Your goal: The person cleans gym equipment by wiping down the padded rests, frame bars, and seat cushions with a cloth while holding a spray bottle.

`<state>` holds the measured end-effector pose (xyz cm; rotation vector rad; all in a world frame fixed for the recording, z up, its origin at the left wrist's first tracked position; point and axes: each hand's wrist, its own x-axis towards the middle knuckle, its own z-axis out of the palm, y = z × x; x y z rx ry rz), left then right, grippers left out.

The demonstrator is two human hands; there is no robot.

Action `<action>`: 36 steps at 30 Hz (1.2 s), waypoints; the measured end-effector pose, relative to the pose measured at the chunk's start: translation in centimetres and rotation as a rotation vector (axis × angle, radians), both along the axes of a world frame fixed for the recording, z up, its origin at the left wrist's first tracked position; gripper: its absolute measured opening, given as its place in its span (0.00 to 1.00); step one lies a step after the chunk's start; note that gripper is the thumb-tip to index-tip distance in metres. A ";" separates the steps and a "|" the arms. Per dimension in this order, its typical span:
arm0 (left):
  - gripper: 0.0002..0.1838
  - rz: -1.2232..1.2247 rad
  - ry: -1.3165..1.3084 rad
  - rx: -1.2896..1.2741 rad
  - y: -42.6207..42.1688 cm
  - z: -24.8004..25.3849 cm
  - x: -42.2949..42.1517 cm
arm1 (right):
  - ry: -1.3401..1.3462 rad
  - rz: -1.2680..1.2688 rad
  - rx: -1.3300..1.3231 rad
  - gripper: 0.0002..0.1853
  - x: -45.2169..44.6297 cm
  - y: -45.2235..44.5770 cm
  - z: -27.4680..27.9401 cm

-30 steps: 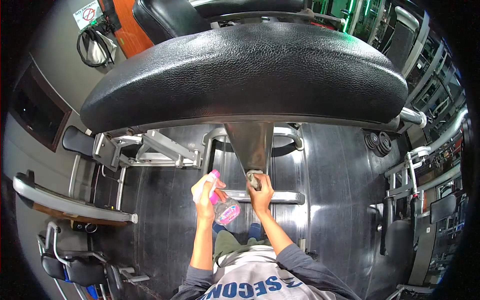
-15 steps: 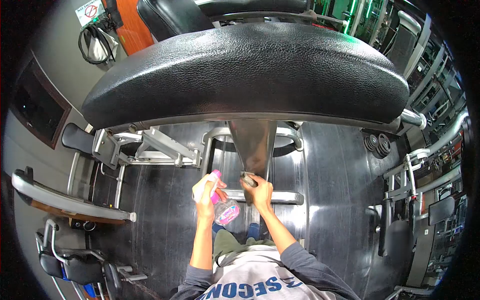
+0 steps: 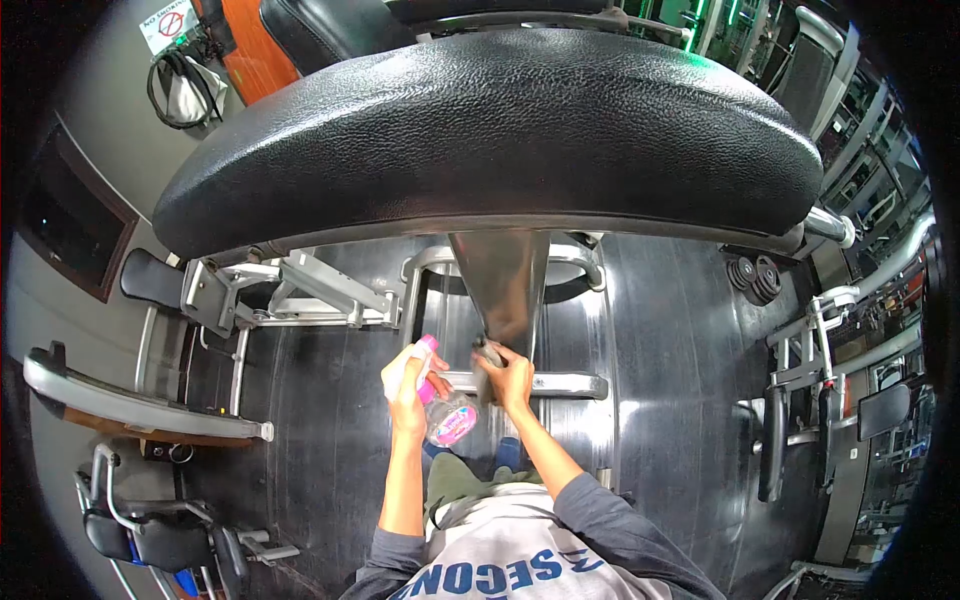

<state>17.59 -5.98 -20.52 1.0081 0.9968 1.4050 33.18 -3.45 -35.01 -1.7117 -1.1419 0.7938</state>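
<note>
My left hand is closed around the neck of a clear spray bottle with a pink nozzle and a pink label. The bottle leans, its base toward my legs. My right hand grips a greyish cloth, partly hidden by the fingers and hanging below them. Just ahead of the cloth stands the metal post under a large black padded bench. Both hands are close together above the silver base bar.
Silver gym frames with a black pad stand to the left. Weight plates lie on the dark floor at right, near another machine. A padded beam juts in from the left wall.
My right hand has shifted slightly left with the cloth, closer to the bottle. My left hand and the bottle have barely moved. The view has tilted a little.
</note>
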 end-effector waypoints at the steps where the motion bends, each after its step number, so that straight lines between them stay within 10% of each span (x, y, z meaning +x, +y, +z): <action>1: 0.20 -0.006 -0.025 0.003 0.0 0.0 -0.1 | 0.044 -0.006 -0.046 0.22 0.7 -0.3 -2.9; 25: 0.17 -0.200 0.103 -0.161 0.2 -1.4 0.7 | -0.057 -0.113 0.550 0.15 4.2 -0.8 7.1; 36: 0.16 -0.236 0.162 -0.235 -0.1 -3.6 1.2 | 0.160 -0.335 0.126 0.15 3.5 -1.6 -4.2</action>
